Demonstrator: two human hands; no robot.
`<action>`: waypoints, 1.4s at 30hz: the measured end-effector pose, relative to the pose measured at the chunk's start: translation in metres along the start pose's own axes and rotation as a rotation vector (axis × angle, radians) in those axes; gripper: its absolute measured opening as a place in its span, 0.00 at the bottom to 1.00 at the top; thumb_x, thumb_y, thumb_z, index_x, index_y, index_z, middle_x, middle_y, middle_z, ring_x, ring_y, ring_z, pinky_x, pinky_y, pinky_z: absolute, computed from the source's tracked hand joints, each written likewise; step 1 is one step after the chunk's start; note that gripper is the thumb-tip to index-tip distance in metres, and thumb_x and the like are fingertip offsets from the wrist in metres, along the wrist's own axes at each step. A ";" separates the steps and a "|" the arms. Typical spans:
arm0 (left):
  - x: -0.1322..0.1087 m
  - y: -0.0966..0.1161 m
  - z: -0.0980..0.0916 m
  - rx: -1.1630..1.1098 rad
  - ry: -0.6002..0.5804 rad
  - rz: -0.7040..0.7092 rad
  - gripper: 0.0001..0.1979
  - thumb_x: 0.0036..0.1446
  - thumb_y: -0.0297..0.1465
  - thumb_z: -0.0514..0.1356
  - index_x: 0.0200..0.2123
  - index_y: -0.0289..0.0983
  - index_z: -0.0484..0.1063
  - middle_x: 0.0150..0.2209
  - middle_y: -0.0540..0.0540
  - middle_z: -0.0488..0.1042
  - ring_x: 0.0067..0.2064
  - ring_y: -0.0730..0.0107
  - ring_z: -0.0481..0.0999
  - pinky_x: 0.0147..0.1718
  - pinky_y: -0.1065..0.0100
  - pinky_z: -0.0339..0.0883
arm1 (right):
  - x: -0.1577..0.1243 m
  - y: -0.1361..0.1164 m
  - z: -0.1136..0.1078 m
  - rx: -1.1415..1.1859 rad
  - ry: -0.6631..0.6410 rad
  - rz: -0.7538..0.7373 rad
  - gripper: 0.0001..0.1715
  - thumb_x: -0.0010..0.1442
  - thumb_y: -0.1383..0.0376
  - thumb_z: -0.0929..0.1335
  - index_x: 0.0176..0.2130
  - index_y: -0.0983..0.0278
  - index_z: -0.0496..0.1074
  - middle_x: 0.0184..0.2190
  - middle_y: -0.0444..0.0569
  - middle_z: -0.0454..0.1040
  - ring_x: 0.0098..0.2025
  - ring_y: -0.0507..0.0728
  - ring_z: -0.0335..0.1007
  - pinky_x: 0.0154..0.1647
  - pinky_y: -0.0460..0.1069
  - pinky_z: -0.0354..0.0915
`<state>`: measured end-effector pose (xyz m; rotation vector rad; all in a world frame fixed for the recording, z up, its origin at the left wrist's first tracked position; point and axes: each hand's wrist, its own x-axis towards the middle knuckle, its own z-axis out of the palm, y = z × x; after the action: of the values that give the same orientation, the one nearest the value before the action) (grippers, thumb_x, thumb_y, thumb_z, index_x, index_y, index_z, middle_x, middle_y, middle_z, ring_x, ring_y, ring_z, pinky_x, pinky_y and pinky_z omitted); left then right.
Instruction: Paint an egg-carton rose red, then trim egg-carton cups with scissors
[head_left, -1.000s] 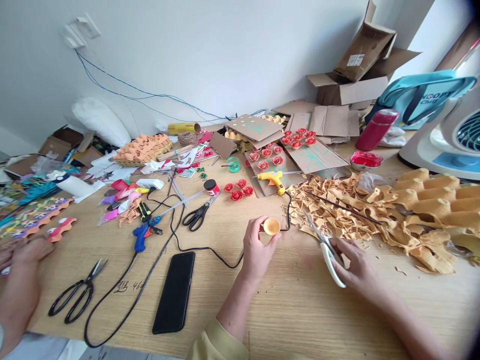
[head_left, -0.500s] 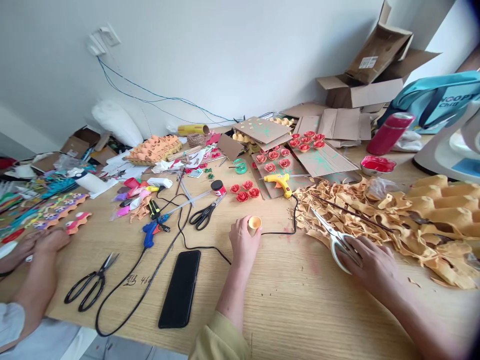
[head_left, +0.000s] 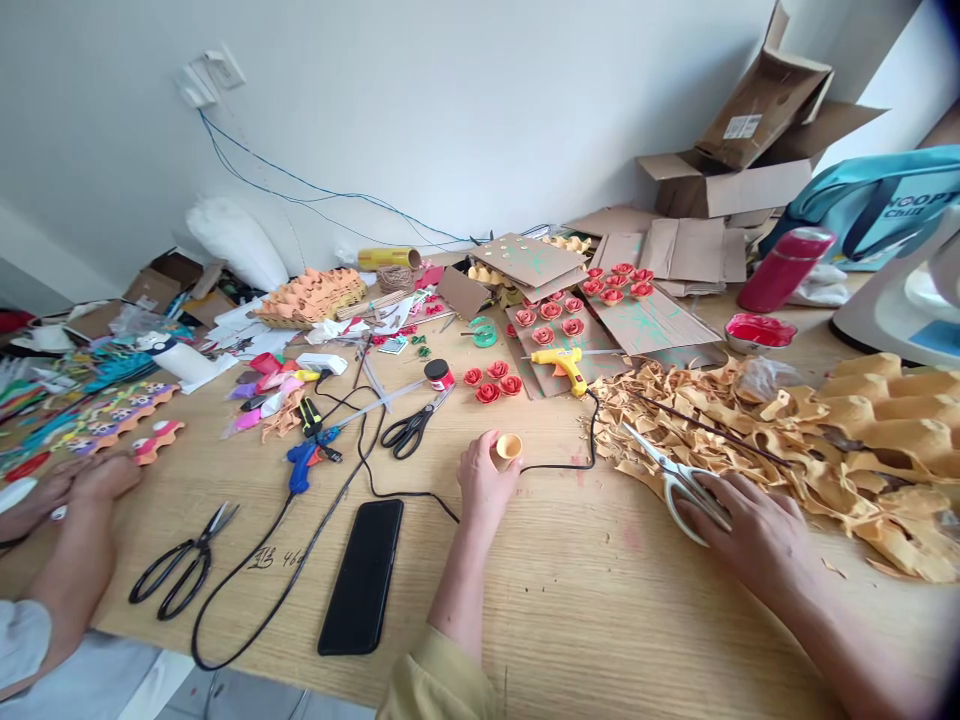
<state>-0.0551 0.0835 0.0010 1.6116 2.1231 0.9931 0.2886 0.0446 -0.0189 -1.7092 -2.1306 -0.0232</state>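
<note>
My left hand (head_left: 484, 480) grips the cup (head_left: 509, 447), farther from the scissors (head_left: 651, 452) now. Cutting looks paused; I can't tell if my right hand (head_left: 754, 520) grips them.

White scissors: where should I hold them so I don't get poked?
Probably hold the scissors by the white handles, coming from the near right, where the right hand is. The handles' loops face that side and give fingers a place, while the pointed blades aim away, to the far left.
</note>
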 end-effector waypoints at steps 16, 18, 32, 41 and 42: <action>0.002 0.003 -0.004 -0.098 0.163 0.166 0.21 0.52 0.19 0.58 0.49 0.40 0.72 0.47 0.42 0.79 0.50 0.57 0.77 0.55 0.55 0.68 | 0.007 0.004 -0.020 -0.082 0.171 0.163 0.24 0.69 0.48 0.60 0.49 0.61 0.73 0.45 0.56 0.79 0.44 0.64 0.76 0.42 0.56 0.61; 0.000 0.007 -0.006 -0.123 0.212 0.215 0.17 0.55 0.21 0.57 0.47 0.39 0.73 0.46 0.42 0.79 0.50 0.58 0.77 0.54 0.56 0.69 | 0.007 0.004 -0.020 -0.097 0.136 0.137 0.24 0.69 0.49 0.60 0.49 0.61 0.74 0.44 0.54 0.79 0.44 0.64 0.76 0.42 0.56 0.60; -0.004 0.018 -0.015 -0.266 0.270 0.206 0.13 0.67 0.36 0.53 0.44 0.37 0.75 0.44 0.41 0.79 0.46 0.63 0.77 0.47 0.64 0.70 | 0.008 0.006 -0.022 -0.125 0.115 0.120 0.23 0.68 0.50 0.62 0.49 0.62 0.75 0.43 0.54 0.79 0.43 0.63 0.76 0.42 0.56 0.58; -0.009 0.028 -0.014 -0.286 0.284 0.252 0.16 0.69 0.35 0.51 0.38 0.36 0.77 0.40 0.43 0.79 0.44 0.67 0.77 0.48 0.66 0.68 | 0.010 -0.009 -0.026 -0.067 0.335 0.100 0.18 0.62 0.53 0.70 0.47 0.62 0.77 0.44 0.54 0.80 0.45 0.61 0.75 0.47 0.54 0.59; -0.010 0.030 -0.013 -0.295 0.281 0.252 0.16 0.69 0.35 0.51 0.38 0.36 0.77 0.40 0.43 0.79 0.45 0.67 0.77 0.48 0.67 0.68 | 0.010 -0.011 -0.027 -0.066 0.373 0.076 0.18 0.62 0.54 0.70 0.46 0.62 0.77 0.42 0.53 0.80 0.44 0.61 0.75 0.46 0.54 0.60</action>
<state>-0.0386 0.0738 0.0290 1.6955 1.8471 1.6145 0.2848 0.0438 0.0116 -1.6688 -1.8076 -0.3652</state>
